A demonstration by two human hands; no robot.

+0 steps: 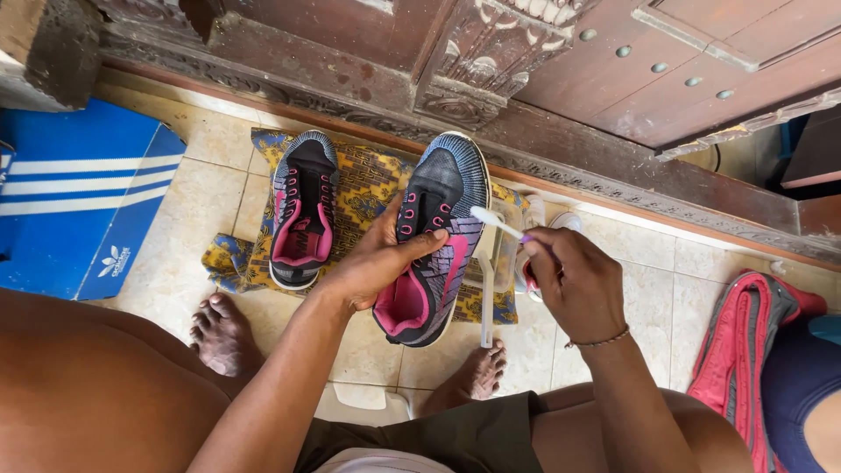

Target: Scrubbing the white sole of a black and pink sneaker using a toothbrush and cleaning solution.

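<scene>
Left hand (378, 263) grips 1 shoe (435, 241); right hand (574, 282) pinches toothbrush (496, 222) at its side. Second shoe (302, 210) left on cloth (363, 188); doorstep behind, bare tiles right.

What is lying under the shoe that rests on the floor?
A patterned yellow cloth lies under the shoe, spread on the tiled floor. The part of the cloth directly beneath the shoe is covered.

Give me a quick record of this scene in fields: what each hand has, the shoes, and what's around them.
Left hand: left hand grips the held sneaker by its side
Right hand: right hand holds a toothbrush, bristles near the sneaker
Other shoe: second sneaker lies on a patterned cloth
Container: clear plastic tub beside the held sneaker
Left side: blue shoebox
Floor: beige tiles
</scene>
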